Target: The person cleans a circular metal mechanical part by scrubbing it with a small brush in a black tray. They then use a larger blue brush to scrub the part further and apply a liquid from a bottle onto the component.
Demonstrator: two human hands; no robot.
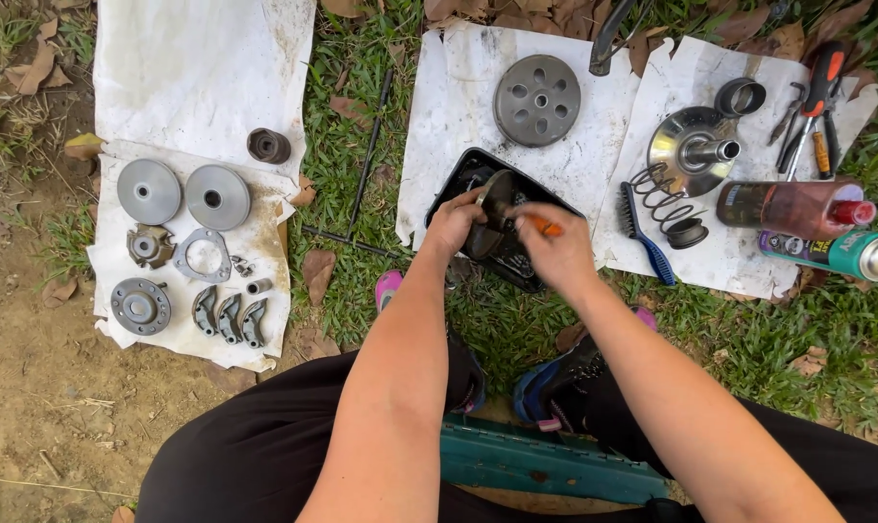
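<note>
Sitting at center on white paper over grass: black tray point(455, 184), holding a dark round metal part point(497, 208) stood on edge, with more dark pieces beneath, too shadowed to tell apart. Left hand point(453, 225) closed around the part's lower left edge, at its 8 o'clock. Right hand point(553, 254) at the part's 4 o'clock, fingers pinched on an orange-handled tool point(547, 229) aimed at the part's face; tip hidden. At 12 o'clock from the tray, a perforated grey drum point(538, 100). At 2 o'clock, a shiny pulley half point(692, 150), a coil spring point(661, 199) and a blue brush point(644, 237). Farther right, at 3 o'clock, a red-brown bottle point(792, 207) lying beside a teal spray can point(841, 254). At 9 o'clock, well apart, grey discs point(182, 194) and curved shoes point(230, 318) on another sheet.
</note>
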